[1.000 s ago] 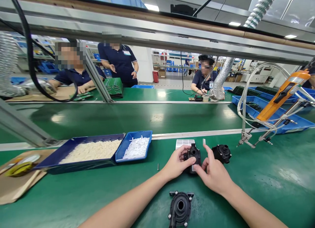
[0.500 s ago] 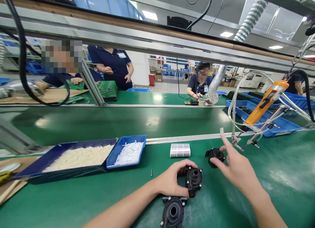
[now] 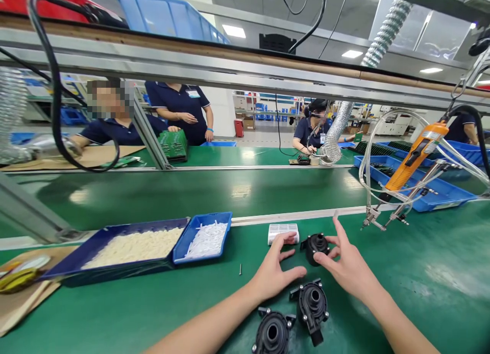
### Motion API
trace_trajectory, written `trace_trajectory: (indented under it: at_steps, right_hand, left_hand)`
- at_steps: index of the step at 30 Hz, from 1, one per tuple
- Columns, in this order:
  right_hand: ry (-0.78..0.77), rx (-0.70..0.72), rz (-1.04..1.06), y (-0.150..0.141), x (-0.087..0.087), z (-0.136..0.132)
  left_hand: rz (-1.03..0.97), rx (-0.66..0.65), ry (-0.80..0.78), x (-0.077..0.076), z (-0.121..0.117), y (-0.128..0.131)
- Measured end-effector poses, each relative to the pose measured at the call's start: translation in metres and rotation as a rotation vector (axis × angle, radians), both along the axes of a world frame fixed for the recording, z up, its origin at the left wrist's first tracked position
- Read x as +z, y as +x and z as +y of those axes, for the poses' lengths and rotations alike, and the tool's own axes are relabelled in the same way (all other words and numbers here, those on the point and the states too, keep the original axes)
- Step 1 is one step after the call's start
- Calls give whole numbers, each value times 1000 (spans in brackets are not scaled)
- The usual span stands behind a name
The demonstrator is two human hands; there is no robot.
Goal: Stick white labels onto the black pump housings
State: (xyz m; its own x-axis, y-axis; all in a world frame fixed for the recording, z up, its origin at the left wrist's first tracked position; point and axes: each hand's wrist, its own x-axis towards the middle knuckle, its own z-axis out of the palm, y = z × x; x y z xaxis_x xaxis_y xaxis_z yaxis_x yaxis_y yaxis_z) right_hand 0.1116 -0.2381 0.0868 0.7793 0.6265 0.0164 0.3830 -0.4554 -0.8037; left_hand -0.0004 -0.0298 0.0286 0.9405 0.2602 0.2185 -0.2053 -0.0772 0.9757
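My right hand (image 3: 350, 267) holds a small black pump housing (image 3: 314, 248) between its thumb and bent fingers. Its index finger points up, with a small whitish label (image 3: 336, 214) on the tip. My left hand (image 3: 276, 270) is open, fingers apart, just left of that housing and holding nothing. Below the hands, a second black pump housing (image 3: 313, 305) lies with its round port facing up. A third housing (image 3: 272, 333) sits beside it, partly cut off by the frame's lower edge. Behind my left fingers is a roll or stack of printed labels (image 3: 281, 231).
A loose screw (image 3: 240, 269) lies left of my left hand. Farther left stand a dark blue tray (image 3: 115, 277) of cream-coloured pieces and a blue tray (image 3: 225, 244) of white strips. An orange electric screwdriver (image 3: 415, 157) hangs at right. Co-workers sit and stand across the bench.
My left hand has let go of the second housing, which now stands free, and moved up and opened. My right hand has brought the far housing leftward, toward my left hand.
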Motion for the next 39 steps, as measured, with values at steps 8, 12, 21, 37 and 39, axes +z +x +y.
trace_trajectory:
  at_steps: [8, 12, 21, 37, 39]
  right_hand:
    - [284, 15, 75, -3, -11, 7]
    - [406, 38, 361, 0, -14, 17]
    - [367, 125, 738, -5, -32, 34]
    - [374, 53, 516, -14, -32, 39]
    - [373, 52, 497, -13, -34, 38]
  left_hand:
    - [19, -74, -64, -1, 11, 6]
    - [111, -44, -196, -1, 14, 11]
    - [94, 16, -215, -6, 14, 14]
    - [81, 13, -215, -4, 14, 14]
    - [87, 15, -213, -3, 14, 13]
